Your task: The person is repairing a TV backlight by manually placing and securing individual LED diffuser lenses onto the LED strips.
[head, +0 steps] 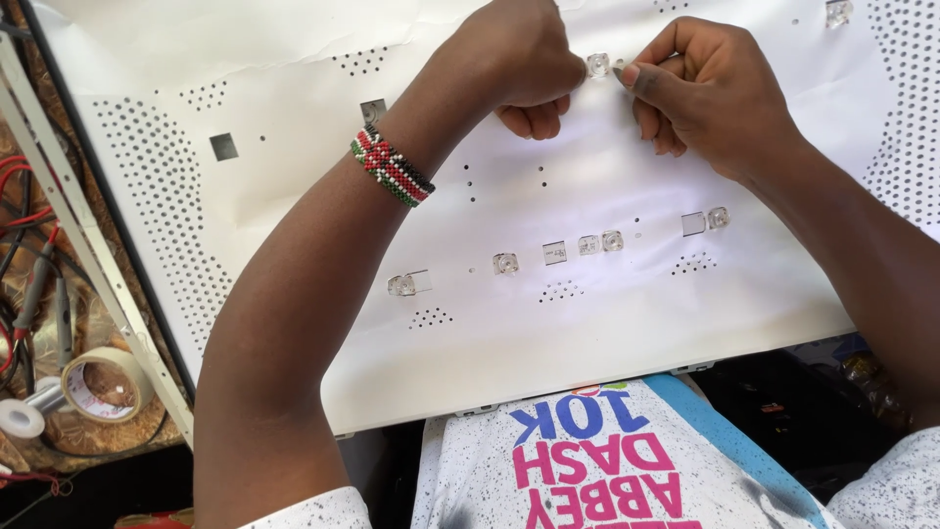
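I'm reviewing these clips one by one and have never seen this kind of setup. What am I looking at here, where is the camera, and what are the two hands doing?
There is one picture, from a camera worn on the person's head, looking down at their own two bare hands. They work over a large white panel with patterns of small holes and square cut-outs. Small clear lenses sit on it in rows, for example one near the middle. The left hand, with a beaded wristband on its wrist, is closed beside a clear lens near the top. The right hand pinches at the same spot, fingertips close to that lens. At the far left lie a roll of tape and red and black wires.
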